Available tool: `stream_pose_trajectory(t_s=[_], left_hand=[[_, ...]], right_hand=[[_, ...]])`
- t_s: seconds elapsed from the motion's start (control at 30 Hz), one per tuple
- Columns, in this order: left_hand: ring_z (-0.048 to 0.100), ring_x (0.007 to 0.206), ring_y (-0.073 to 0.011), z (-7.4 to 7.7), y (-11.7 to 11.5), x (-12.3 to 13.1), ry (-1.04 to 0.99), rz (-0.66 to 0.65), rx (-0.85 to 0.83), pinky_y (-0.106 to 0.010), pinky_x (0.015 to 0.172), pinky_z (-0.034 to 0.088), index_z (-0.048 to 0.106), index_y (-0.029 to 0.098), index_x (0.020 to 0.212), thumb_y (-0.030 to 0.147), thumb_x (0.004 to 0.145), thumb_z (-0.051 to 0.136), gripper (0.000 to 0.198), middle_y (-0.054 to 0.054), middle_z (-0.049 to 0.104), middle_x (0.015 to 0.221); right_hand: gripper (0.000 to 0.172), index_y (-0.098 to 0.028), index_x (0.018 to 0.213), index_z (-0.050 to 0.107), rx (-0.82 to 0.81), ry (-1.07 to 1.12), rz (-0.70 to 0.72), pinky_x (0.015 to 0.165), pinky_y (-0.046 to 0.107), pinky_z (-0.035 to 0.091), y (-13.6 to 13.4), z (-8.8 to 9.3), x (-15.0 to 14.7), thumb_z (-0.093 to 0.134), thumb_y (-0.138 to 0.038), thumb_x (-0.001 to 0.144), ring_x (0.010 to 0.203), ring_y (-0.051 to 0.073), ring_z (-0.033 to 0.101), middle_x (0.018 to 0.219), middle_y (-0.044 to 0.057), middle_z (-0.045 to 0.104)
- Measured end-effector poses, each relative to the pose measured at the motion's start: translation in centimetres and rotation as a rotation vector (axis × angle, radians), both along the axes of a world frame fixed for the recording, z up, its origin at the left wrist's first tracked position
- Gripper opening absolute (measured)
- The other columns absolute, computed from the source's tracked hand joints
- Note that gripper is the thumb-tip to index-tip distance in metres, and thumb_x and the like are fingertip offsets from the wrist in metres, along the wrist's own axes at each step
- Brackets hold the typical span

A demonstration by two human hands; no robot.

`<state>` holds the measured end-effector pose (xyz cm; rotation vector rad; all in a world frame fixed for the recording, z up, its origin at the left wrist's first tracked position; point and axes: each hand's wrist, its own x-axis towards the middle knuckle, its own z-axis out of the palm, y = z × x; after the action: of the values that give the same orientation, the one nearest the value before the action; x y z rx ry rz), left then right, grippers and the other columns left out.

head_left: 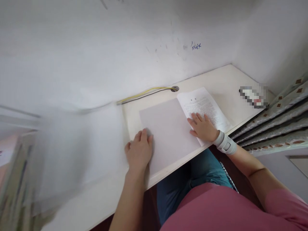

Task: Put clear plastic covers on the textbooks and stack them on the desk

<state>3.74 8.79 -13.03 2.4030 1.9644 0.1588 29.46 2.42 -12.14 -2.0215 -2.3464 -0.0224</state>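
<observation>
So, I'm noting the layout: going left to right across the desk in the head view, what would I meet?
Blurred white sheet-like shape, left hand, blank sheet, printed page with the right hand over it, pixelated object.

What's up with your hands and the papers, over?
Right hand spread on printed page. Left hand palm-down at left edge of blank page. Yellow cable behind, off both pages.
</observation>
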Motion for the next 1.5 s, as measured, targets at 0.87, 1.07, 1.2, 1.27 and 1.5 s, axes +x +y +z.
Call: stream_pose_trajectory(t_s=[0.87,1.07,1.2,1.27,1.5], left_hand=[[0.055,0.122,-0.0288,0.3,-6.5,17.3,-0.055,-1.171,0.403,-0.044,0.103,0.044,0.061,0.002,0.115,0.007,0.092,0.038,0.032,-0.021,0.062,0.125],[0.056,0.121,-0.0278,-0.3,-6.1,17.2,0.005,-1.200,0.377,-0.039,0.100,0.047,0.061,0.002,0.115,0.007,0.092,0.040,0.032,-0.021,0.062,0.125],[0.058,0.118,-0.0292,-0.9,-6.0,16.9,-0.015,-1.208,0.362,-0.041,0.098,0.049,0.064,0.002,0.111,0.006,0.090,0.041,0.031,-0.021,0.064,0.120],[0.059,0.117,-0.0296,-1.2,-6.0,16.9,-0.049,-1.188,0.340,-0.042,0.097,0.049,0.065,0.002,0.109,0.005,0.090,0.041,0.031,-0.022,0.066,0.117],[0.062,0.112,-0.0298,-1.8,-6.6,18.1,-0.117,-1.099,0.405,-0.042,0.091,0.052,0.066,0.002,0.106,0.006,0.090,0.039,0.031,-0.022,0.068,0.113]], right_hand=[[0.037,-0.018,0.122,0.062,0.190,0.302,-0.162,0.107,0.047,0.037,-5.1,-3.4,16.4,0.039,-0.027,0.095,0.132,0.023,0.045,0.136,0.010,0.056],[0.038,-0.019,0.126,0.058,0.155,0.310,-0.137,0.109,0.047,0.036,-5.1,-3.4,16.9,0.037,-0.024,0.094,0.133,0.022,0.044,0.137,0.009,0.055],[0.040,-0.016,0.128,0.057,0.138,0.312,-0.124,0.109,0.047,0.036,-5.2,-3.4,17.0,0.036,-0.022,0.094,0.133,0.022,0.043,0.138,0.011,0.053],[0.041,-0.016,0.129,0.056,0.138,0.308,-0.127,0.109,0.047,0.036,-5.3,-3.4,16.9,0.036,-0.022,0.094,0.134,0.022,0.043,0.138,0.010,0.053],[0.043,-0.018,0.131,0.055,0.136,0.315,-0.140,0.109,0.049,0.035,-5.2,-3.3,16.7,0.036,-0.021,0.093,0.134,0.022,0.043,0.139,0.010,0.052]])
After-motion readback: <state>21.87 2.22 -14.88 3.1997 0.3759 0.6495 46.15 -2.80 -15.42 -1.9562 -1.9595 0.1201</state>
